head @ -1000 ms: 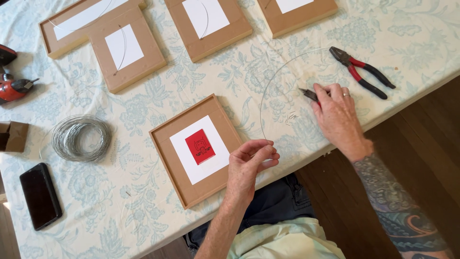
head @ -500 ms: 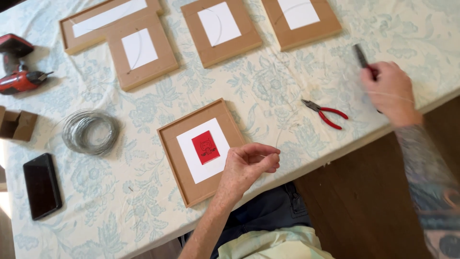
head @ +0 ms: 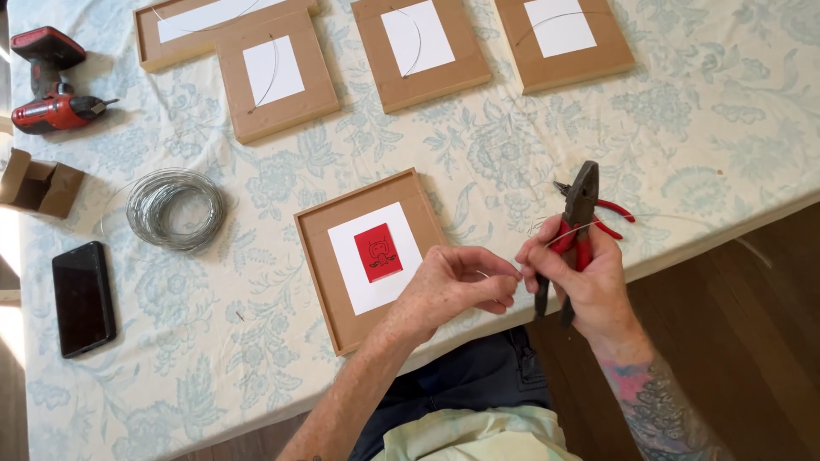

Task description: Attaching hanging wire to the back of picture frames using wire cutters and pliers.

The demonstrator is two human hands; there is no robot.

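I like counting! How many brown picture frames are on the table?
5: one frame by the left hand, four along the far edge. More may lie out of view.

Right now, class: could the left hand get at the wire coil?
Probably yes. The left hand pinches thin wire near the table edge, and the coil lies further left, with only the brown frame between them, flat enough to reach over.

Table [head: 726, 128]: frames [head: 370, 256], wire coil [head: 175, 207], phone [head: 83, 298], drill [head: 51, 81].
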